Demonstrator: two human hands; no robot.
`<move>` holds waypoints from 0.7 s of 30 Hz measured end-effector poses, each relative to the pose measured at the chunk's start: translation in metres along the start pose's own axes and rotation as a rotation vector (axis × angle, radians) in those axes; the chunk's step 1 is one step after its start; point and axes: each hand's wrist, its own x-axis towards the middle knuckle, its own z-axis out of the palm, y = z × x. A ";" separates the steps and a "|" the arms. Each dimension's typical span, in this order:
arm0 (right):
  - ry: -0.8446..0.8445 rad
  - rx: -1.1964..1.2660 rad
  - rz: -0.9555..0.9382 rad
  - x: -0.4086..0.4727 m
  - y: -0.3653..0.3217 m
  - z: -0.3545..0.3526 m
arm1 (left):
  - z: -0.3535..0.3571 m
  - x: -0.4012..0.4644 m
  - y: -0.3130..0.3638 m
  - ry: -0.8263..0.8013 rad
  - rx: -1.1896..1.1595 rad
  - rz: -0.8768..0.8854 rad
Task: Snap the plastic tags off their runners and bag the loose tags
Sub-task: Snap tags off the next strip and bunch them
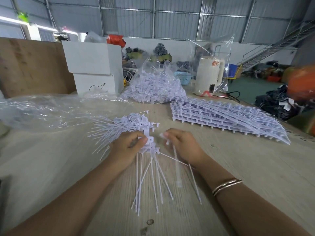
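Desk (238, 167): pale wood, carries all stock.
Runner stack (226, 118): unbroken frames, far right, nearer the right hand.
Full bag (153, 84): loose tags, behind centre.
Empty bag (42, 109): far left, nearer the left hand.
Tag bundle (136, 132): centre; heads at the fingers, tails running toward the person.
Left hand (127, 147): fingers curled round the bundle's heads.
Right hand (182, 145): just right of the bundle, fingertips pinching one tag (175, 160), long axis toward the wrist.

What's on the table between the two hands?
In the head view, the left hand grips a bunch of white plastic tags; its heads fill the gap to the right hand, which pinches one tag.
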 end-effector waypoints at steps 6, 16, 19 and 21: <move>0.094 -0.053 0.036 -0.003 0.012 -0.019 | 0.003 0.003 -0.001 0.021 0.102 -0.144; -0.076 -0.376 -0.322 -0.008 -0.033 0.017 | 0.007 0.000 0.009 -0.064 0.194 -0.006; -0.112 -0.277 -0.270 -0.008 -0.026 0.005 | 0.005 0.000 0.008 0.000 0.165 -0.029; -0.095 -0.238 -0.198 -0.007 -0.019 -0.003 | 0.004 0.000 0.010 -0.005 0.145 -0.068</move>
